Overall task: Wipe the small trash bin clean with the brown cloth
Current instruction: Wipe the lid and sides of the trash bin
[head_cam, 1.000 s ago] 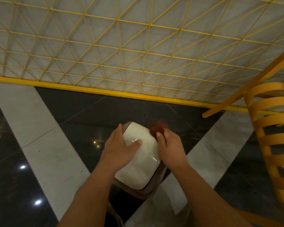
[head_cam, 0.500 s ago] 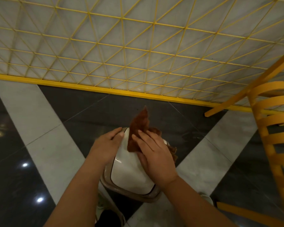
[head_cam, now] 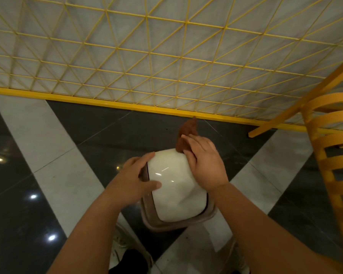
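A: Start close in. What holds the small trash bin (head_cam: 176, 196)?

B: The left hand (head_cam: 134, 179) clasps its left edge — thumb curled onto the white lid (head_cam: 172, 180), fingers wrapped round the rim. The bin stands on the floor (head_cam: 53, 155), where a pale stripe crosses the dark tiles, just in front of the person's feet.

A: And the brown cloth (head_cam: 186, 133)?

B: It is under the right hand (head_cam: 203, 163) at the lid's far right corner. The fingers lie fairly straight on it, pressing rather than pinching, and a loose tip sticks up beyond them.

A: So what might go wrong?

B: With only flat pressure, I judge the cloth could slide off the far edge and drop behind the bin. A hard push could also swing the lid or tip the light bin if the left hand slackens.

A: Beyond that?

B: A yellow lattice wall (head_cam: 166, 56) — and a yellow slatted chair (head_cam: 329, 155) at the right.
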